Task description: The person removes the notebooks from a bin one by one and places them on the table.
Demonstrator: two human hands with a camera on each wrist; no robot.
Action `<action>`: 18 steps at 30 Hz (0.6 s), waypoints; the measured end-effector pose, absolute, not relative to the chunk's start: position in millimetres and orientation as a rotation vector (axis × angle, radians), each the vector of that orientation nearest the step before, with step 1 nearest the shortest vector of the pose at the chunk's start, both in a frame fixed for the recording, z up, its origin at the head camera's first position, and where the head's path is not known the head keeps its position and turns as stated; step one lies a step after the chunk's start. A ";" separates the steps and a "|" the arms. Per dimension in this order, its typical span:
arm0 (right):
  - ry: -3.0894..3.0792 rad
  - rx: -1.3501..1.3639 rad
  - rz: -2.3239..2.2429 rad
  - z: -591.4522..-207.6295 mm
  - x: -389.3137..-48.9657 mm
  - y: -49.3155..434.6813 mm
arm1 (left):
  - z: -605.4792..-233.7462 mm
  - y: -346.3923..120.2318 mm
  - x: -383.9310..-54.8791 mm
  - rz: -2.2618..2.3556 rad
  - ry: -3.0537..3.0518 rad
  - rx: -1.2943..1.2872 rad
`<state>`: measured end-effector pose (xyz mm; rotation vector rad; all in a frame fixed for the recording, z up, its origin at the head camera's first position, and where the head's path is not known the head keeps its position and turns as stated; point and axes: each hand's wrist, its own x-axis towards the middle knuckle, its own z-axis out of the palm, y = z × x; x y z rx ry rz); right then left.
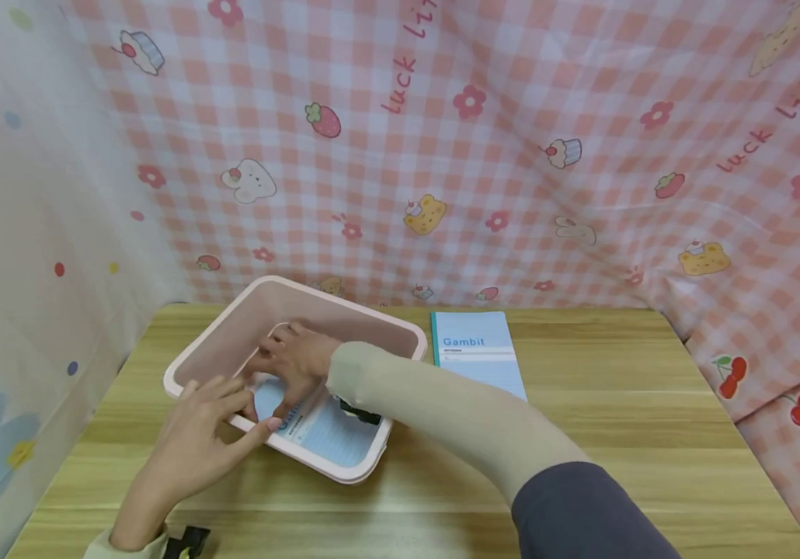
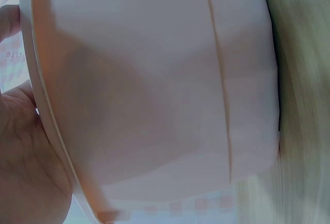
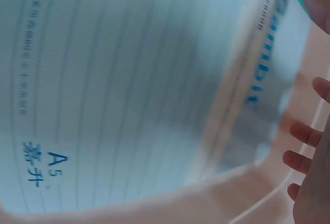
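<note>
A pale pink plastic basin (image 1: 354, 471) stands on the table at left of centre in the head view. In it lies a light blue "Gambit" notebook (image 1: 337, 435), its lined cover filling much of the right wrist view (image 3: 129, 79). My left hand (image 1: 197, 435) grips the basin's near-left rim, fingers bent over it and palm close against it in the left wrist view. My right hand (image 1: 295, 357) reaches inside the basin, over the notebook's titled end. Its fingers (image 3: 304, 133) are spread apart off the cover, while the thumb is near the teal spine.
A second light blue "Gambit" notebook (image 1: 477, 349) lies on the wooden table (image 1: 603, 388) to the right of the basin, partly hidden by the right forearm. A pink checked cloth (image 1: 372, 171) hangs behind the table, and a white patterned cloth (image 1: 43, 210) hangs at left.
</note>
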<state>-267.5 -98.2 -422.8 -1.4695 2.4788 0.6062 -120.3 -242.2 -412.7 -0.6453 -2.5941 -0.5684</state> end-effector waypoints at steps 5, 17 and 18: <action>2.459 -1.506 0.719 -428.3 -262.1 -98.9 | -411.6 -241.1 -120.2 -0.551 -2.586 -0.648; 2.422 -1.456 0.734 -432.7 -257.5 -100.5 | -411.1 -241.1 -121.0 -0.565 -2.565 -0.669; 2.421 -1.455 0.730 -432.4 -257.3 -100.7 | -411.5 -241.3 -121.0 -0.567 -2.563 -0.671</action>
